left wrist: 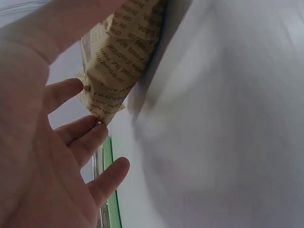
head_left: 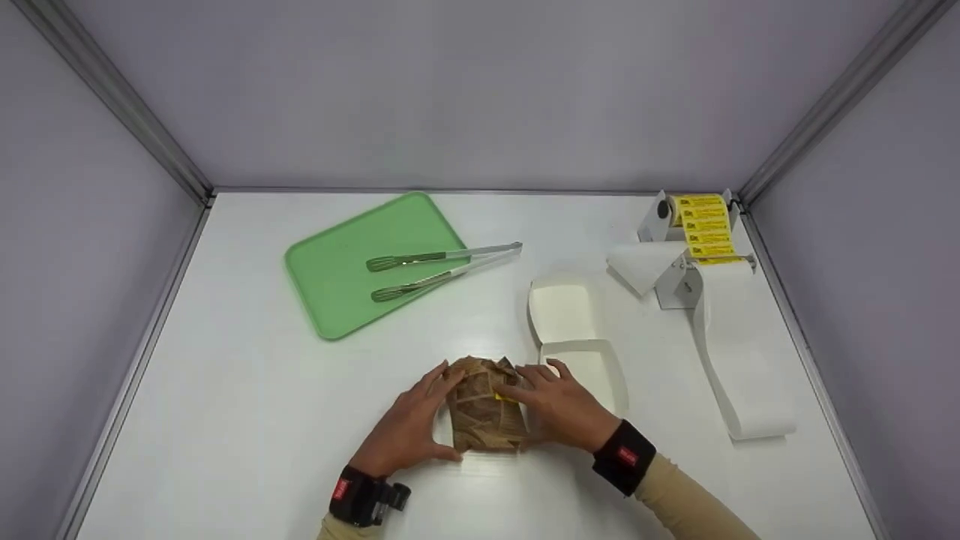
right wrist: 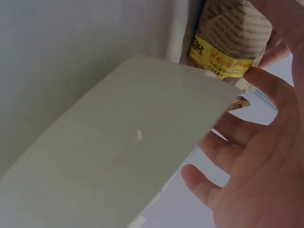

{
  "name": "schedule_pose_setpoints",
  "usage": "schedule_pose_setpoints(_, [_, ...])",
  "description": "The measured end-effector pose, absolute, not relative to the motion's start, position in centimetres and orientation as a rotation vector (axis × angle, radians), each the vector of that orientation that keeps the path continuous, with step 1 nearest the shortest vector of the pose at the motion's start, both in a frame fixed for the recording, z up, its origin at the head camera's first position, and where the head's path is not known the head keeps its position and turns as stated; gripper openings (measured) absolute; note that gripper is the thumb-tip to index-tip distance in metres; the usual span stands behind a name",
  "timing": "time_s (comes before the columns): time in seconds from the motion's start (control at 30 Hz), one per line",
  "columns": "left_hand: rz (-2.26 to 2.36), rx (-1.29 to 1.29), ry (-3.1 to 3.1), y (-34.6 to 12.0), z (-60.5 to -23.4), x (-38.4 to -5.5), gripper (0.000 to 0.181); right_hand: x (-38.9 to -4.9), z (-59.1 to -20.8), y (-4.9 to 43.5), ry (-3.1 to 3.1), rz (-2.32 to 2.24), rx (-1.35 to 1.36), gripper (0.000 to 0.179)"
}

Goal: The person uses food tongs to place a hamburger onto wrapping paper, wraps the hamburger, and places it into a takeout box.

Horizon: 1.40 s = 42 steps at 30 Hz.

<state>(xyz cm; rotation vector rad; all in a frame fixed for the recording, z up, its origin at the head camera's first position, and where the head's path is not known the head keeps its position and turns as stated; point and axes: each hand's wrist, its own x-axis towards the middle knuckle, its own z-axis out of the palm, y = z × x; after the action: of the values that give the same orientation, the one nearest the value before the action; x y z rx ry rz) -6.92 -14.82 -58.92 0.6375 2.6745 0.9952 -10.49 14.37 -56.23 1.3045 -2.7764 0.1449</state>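
A wrapped packet (head_left: 487, 420) in brown printed paper lies on the table between both hands; its contents are hidden. A yellow label (right wrist: 223, 61) runs over its edge on the right side. My left hand (head_left: 409, 427) is spread along the packet's left side, thumb at the near corner and fingertips at the far one. From the other side, my right hand (head_left: 566, 409) reaches over with a finger on the label. Its fingers look extended in the right wrist view. Just right of the packet stands a white clamshell box (head_left: 566, 311) with its lid folded back, partly covered by the right hand.
At the back left, metal tongs (head_left: 450, 277) lie across a green tray (head_left: 337, 255), their joined end past its edge. A label dispenser (head_left: 679, 289) with a roll of yellow labels (head_left: 705, 221) stands back right. Its white backing strip (head_left: 739, 360) trails toward the front.
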Motion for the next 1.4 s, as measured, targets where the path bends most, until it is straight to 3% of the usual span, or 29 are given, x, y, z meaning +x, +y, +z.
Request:
schedule_pose_setpoints(0.27, [0.957, 0.612, 2.677, -14.3, -58.8, -6.9, 0.121, -11.0, -56.4, 13.9, -2.785, 0.136, 1.308, 0.091])
schedule_pose_setpoints(0.8, [1.006, 0.688, 2.885, -12.6, -60.6, -6.8, 0.099, -10.7, -57.7, 12.8, -2.796, 0.38, 1.351, 0.062])
schedule_pose_setpoints(1.4, [1.13, 0.727, 2.876, -10.6, -56.7, -7.6, 0.099, -10.1, -54.4, 15.4, -2.716, 0.652, 1.209, 0.076])
